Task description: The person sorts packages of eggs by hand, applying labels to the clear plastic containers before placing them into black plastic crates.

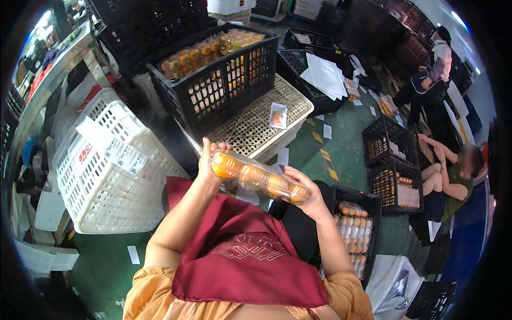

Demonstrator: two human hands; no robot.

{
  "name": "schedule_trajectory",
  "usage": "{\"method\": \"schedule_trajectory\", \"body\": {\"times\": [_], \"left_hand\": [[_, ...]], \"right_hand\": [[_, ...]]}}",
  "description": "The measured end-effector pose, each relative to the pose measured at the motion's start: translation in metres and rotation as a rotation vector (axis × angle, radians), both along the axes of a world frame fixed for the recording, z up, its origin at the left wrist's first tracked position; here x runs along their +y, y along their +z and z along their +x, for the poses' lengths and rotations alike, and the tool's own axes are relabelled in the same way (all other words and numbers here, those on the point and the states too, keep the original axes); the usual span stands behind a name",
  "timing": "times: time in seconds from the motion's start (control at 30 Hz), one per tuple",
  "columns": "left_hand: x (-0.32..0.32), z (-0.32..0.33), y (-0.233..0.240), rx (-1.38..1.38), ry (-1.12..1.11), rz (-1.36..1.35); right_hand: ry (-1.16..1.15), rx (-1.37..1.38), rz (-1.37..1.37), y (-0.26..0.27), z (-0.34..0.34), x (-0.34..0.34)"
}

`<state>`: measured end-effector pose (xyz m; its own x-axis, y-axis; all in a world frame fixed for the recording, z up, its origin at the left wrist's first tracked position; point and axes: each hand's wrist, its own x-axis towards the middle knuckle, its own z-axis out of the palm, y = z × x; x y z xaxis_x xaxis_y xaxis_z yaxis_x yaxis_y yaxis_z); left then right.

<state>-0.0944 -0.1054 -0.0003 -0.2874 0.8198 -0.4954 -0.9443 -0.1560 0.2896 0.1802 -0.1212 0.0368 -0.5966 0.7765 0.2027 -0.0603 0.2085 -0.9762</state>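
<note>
A long clear plastic clamshell pack (260, 178) of orange fruit, which look like persimmons, is held up in front of my red apron (240, 224). My left hand (212, 164) grips its left end, and my right hand (306, 196) grips the right end. Beyond it, a black plastic crate (216, 92) full of similar packs rests on an upturned white crate (260, 116). A small clear-covered tray (278, 116) with something orange inside lies on that white crate. By my right arm, another black crate (374, 216) holds rows of packs bearing white labels.
A white perforated basket (116, 192) with label sheets (126, 154) on it stands at left. Two stacked black crates (394, 164) sit at right near a seated person (452, 180); another person (434, 72) is farther back. White papers (324, 76) lie on a black crate. Paper slips (133, 255) litter the green floor.
</note>
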Motion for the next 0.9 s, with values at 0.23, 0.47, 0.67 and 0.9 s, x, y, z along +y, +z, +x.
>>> {"method": "schedule_trajectory", "body": {"times": [0.23,0.47,0.67,0.9], "left_hand": [[-0.004,-0.001,0.048,0.137,-0.032,0.228],[0.0,0.002,0.065,0.406,-0.108,0.45],[-0.01,0.017,0.061,0.505,-0.268,0.335],[-0.054,0.023,0.062,0.346,-0.615,0.392]], "right_hand": [[-0.153,0.319,-0.599,-0.027,-0.002,0.0],[-0.02,0.459,-1.131,-0.044,-0.016,-0.003],[-0.053,0.488,-1.121,-0.07,-0.016,0.0],[-0.081,0.47,-0.829,-0.056,-0.01,0.023]]}}
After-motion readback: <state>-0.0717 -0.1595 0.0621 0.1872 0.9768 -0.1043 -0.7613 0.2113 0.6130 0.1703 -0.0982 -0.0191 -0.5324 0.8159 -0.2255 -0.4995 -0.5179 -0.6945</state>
